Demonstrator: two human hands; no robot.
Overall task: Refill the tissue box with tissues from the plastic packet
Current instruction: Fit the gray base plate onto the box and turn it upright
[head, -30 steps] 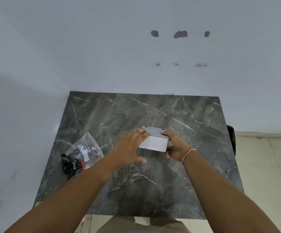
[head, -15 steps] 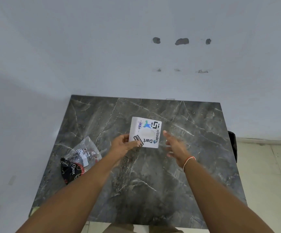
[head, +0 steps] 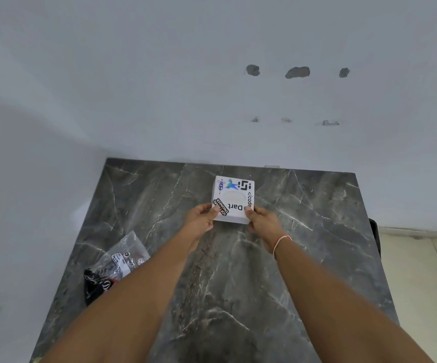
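Both hands — left hand (head: pixel 201 220), right hand (head: pixel 262 224) — pinch the white square sticker-covered tissue box's (head: pixel 233 199) near corners, steadying it toward the dark marble worktop's (head: pixel 238 284) far edge; the clear crinkled plastic packet (head: pixel 118 265) waits at the left edge.

White tissue box (head: pixel 233 199) on dark marble table (head: pixel 238 284), sticker-covered top facing up, oval opening in middle. Left hand (head: pixel 201 221) grips box's near-left corner, thumb on top; right hand (head: pixel 262 224) grips near-right corner, thumb on top. Orange-white band (head: pixel 280 242) on right wrist. Plastic packet (head: pixel 115 265) lies near table's left edge, well apart from box, partly behind left forearm. 3 dark patches (head: pixel 297 72) on pale wall above.
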